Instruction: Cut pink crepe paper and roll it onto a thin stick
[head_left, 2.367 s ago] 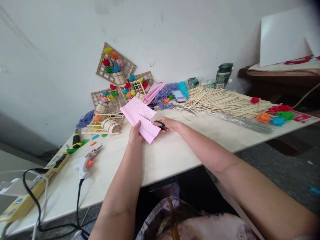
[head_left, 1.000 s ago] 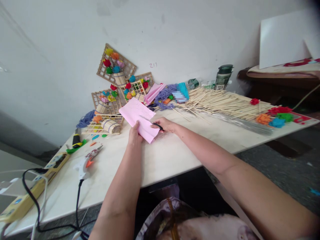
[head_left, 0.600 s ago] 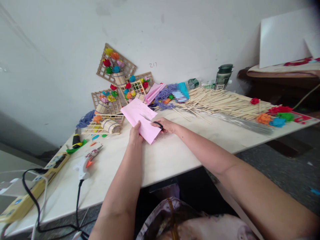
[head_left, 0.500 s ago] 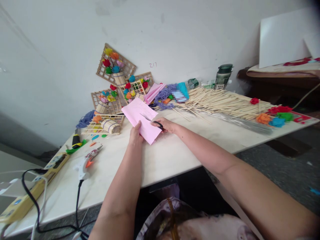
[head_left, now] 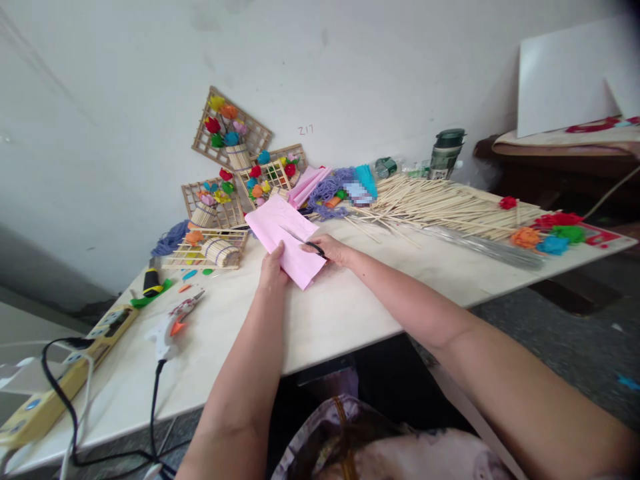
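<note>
A folded sheet of pink paper [head_left: 300,263] is held up over the middle of the table. My left hand [head_left: 274,265] pinches its lower left edge, thumb on top. In my right hand [head_left: 330,250] is a pair of scissors [head_left: 316,248] with black handles, the fingers closed round them. The blades lie in a slit that runs into the paper from the right; their tips are partly hidden. Behind the sheet lies more folded pink paper [head_left: 309,187], close to a tangle of purple yarn [head_left: 330,193].
Wooden lattice frames with paper flowers [head_left: 233,127] lean on the wall. Many thin sticks [head_left: 440,203] and silvery wires [head_left: 485,248] spread to the right. On the left are a glue gun [head_left: 167,333], a power strip [head_left: 65,387], cables and a yellow-black cutter [head_left: 151,282].
The pink paper and both hands have shifted very slightly to the right. Both grips stay the same, and the scissors remain in the slit.
</note>
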`<state>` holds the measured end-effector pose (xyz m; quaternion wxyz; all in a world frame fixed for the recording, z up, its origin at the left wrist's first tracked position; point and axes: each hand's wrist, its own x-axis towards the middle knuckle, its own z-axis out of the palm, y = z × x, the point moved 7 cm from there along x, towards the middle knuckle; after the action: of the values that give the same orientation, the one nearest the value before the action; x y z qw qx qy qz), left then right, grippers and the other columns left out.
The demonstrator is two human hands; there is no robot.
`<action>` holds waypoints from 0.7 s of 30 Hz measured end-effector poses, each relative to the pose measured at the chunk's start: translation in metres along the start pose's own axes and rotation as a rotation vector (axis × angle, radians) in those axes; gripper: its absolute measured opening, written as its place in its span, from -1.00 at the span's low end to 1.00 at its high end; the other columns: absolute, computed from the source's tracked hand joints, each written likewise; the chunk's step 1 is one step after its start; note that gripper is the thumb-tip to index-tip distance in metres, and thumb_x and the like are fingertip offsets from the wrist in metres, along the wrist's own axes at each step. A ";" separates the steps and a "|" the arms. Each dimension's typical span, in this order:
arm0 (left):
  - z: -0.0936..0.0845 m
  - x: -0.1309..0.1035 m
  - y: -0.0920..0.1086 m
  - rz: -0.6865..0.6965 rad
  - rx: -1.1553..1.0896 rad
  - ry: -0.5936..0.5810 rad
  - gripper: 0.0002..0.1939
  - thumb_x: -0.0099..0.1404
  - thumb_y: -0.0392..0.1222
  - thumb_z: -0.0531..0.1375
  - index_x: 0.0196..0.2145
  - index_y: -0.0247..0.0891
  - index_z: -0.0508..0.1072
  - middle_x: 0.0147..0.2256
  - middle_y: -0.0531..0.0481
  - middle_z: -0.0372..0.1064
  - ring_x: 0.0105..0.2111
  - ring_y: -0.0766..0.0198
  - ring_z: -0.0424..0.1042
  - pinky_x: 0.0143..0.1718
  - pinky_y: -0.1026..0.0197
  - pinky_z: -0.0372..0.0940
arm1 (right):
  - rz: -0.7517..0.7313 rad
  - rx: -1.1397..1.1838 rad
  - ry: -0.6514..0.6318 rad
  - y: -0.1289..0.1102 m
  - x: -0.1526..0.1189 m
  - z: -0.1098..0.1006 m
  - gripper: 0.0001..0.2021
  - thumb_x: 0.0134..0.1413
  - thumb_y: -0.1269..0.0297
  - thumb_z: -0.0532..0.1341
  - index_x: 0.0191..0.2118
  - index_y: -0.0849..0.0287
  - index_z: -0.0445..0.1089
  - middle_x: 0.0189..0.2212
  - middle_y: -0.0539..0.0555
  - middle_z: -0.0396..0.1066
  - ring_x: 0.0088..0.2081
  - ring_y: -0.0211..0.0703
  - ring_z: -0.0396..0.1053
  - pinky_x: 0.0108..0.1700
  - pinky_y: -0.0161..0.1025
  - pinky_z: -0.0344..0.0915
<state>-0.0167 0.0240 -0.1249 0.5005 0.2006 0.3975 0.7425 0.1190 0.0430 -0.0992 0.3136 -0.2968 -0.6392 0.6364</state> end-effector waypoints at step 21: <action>0.004 -0.009 0.007 -0.051 -0.073 -0.019 -0.65 0.11 -0.28 0.18 -0.10 -0.32 0.36 -0.23 -0.18 0.45 -0.15 0.02 0.41 -0.07 -0.03 0.30 | -0.126 -0.124 -0.017 -0.001 0.004 0.003 -0.56 -0.36 -0.06 0.30 -0.57 0.27 0.25 -0.69 -0.14 0.12 -0.63 -0.45 0.00 -0.60 -0.41 -0.15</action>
<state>-0.0144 0.0163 -0.1159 0.5298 0.1792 0.3706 0.7415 0.1143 0.0445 -0.0978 0.3286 -0.2696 -0.6975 0.5769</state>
